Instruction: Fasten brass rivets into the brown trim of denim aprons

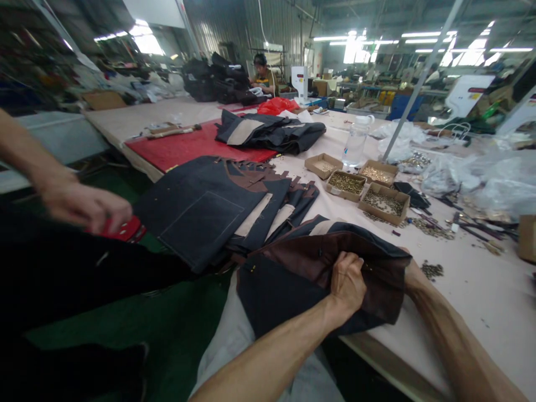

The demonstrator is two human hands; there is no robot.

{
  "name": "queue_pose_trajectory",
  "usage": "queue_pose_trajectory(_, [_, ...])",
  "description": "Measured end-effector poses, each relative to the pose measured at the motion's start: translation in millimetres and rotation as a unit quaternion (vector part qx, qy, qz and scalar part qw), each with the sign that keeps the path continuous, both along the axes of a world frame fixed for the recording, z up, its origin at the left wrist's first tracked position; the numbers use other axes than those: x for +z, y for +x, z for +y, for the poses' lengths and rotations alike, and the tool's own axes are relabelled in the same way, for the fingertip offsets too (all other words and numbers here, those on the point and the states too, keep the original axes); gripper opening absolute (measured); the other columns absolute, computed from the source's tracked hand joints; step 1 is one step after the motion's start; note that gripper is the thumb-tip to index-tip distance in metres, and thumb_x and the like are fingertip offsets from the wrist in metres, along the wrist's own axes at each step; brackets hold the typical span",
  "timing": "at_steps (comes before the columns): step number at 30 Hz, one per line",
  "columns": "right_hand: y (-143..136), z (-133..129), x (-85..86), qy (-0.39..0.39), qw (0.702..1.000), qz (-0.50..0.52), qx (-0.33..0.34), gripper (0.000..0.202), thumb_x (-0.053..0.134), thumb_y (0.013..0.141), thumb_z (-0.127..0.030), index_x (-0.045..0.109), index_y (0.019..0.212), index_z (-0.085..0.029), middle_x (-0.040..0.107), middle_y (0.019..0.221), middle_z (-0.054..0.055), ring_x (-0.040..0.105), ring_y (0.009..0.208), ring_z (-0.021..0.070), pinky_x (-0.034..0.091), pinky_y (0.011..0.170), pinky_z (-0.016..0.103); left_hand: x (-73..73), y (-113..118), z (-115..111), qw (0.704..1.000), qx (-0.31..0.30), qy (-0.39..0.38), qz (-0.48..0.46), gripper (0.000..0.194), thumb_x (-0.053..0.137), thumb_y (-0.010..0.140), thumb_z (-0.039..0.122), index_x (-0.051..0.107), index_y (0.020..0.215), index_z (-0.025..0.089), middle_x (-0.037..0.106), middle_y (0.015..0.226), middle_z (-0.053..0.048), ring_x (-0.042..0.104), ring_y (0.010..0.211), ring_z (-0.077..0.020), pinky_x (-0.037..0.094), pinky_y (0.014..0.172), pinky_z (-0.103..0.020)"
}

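- By the left hand (pixel 348 281), clamped shut, cloth (pixel 280 293) is held at the worktop's (pixel 473 296) edge.
- The right hand (pixel 412 274) is partly hidden; its grip cannot be told.
- Boxes (pixel 384 209) are set beyond.

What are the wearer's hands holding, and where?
A dark fabric piece: left hand grips its brown panel; right hand is behind its right edge, grip hidden.

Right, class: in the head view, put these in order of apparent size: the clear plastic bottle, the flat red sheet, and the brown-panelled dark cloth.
Largest: brown-panelled dark cloth
Next: flat red sheet
Smallest: clear plastic bottle
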State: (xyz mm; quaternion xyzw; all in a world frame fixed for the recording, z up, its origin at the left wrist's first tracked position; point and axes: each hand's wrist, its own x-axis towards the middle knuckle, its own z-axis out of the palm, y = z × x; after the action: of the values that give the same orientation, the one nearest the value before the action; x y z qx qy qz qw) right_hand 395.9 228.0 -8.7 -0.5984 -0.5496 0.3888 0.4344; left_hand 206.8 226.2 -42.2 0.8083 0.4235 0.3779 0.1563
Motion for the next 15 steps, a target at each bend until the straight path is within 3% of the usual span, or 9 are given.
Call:
queue_pose_trajectory(6, [25.6, 9.2, -3.3, -0.066, 0.997, 0.013, 0.045, 0.021, 0.080, 0.054, -0.029, 0.073, 0.070, -0.017, 0.072, 0.065, 0.005, 0.063, 0.060, 0.0231, 0.054, 0.053, 0.031, 14.1, 2.9, -3.2, 0.996, -0.021, -0.044, 0.076, 0.035, 0.036, 0.094, 0.012, 0.069, 0.106, 0.009, 0.065, 0.108, -0.012, 0.053, 0.103, -0.0259, 0.048, 0.092, -0.038])
queue_pose_trajectory(8, [32.1, 9.1, 3.6, -0.082, 0.996, 0.045, 0.001, 0.028, 0.081, 0.055, -0.029, 0.073, 0.077, -0.014, 0.072, 0.065, 0.006, 0.065, 0.059, 0.0230, 0.054, 0.052, 0.030, 17.1, 3.8, -1.7, 0.993, -0.035, -0.065, 0.096, 0.034, 0.036, 0.095, 0.013, 0.069, 0.105, 0.010, 0.064, 0.110, -0.012, 0.052, 0.105, -0.0263, 0.048, 0.093, -0.038])
queue_pose_trajectory(9, [33.9, 7.7, 9.5, -0.071, 0.994, 0.063, -0.053, 0.032, 0.081, 0.056, -0.030, 0.073, 0.082, -0.013, 0.072, 0.066, 0.007, 0.065, 0.059, 0.0226, 0.054, 0.052, 0.030, 18.7, 4.0, -0.9, 0.991, -0.043, -0.074, 0.107, 0.033, 0.037, 0.094, 0.013, 0.069, 0.102, 0.011, 0.064, 0.110, -0.012, 0.052, 0.106, -0.0266, 0.048, 0.093, -0.038])
queue_pose_trajectory(11, [33.1, 2.3, 23.9, 0.032, 0.973, 0.075, -0.218, 0.039, 0.080, 0.062, -0.032, 0.071, 0.094, -0.012, 0.073, 0.071, 0.007, 0.066, 0.058, 0.0204, 0.053, 0.050, 0.028, 21.7, 3.2, 0.5, 0.987, -0.053, -0.083, 0.125, 0.031, 0.039, 0.093, 0.014, 0.069, 0.099, 0.012, 0.063, 0.110, -0.012, 0.051, 0.107, -0.0272, 0.048, 0.094, -0.038])
queue_pose_trajectory(13, [24.7, -6.4, 36.4, 0.203, 0.913, 0.049, -0.351, 0.038, 0.076, 0.071, -0.033, 0.070, 0.103, -0.014, 0.074, 0.079, 0.006, 0.066, 0.060, 0.0175, 0.053, 0.051, 0.026, 23.9, 0.7, 1.6, 0.986, -0.063, -0.074, 0.136, 0.030, 0.041, 0.092, 0.014, 0.069, 0.101, 0.012, 0.063, 0.111, -0.012, 0.051, 0.108, -0.0274, 0.048, 0.095, -0.038])
queue_pose_trajectory(14, [18.0, -11.3, 39.7, 0.270, 0.890, 0.035, -0.366, 0.035, 0.074, 0.074, -0.033, 0.070, 0.104, -0.016, 0.074, 0.080, 0.005, 0.065, 0.061, 0.0163, 0.052, 0.052, 0.025, 24.4, -1.1, 2.3, 0.986, -0.070, -0.065, 0.139, 0.030, 0.042, 0.091, 0.014, 0.069, 0.102, 0.013, 0.063, 0.110, -0.012, 0.052, 0.108, -0.0273, 0.048, 0.094, -0.038])
queue_pose_trajectory(15, [10.2, -16.0, 40.3, 0.300, 0.891, 0.024, -0.341, 0.031, 0.073, 0.076, -0.032, 0.071, 0.102, -0.017, 0.073, 0.078, 0.004, 0.065, 0.060, 0.0156, 0.052, 0.052, 0.025, 24.6, -3.2, 3.2, 0.985, -0.078, -0.056, 0.141, 0.030, 0.042, 0.091, 0.014, 0.070, 0.101, 0.013, 0.063, 0.110, -0.012, 0.053, 0.107, -0.0272, 0.049, 0.092, -0.038])
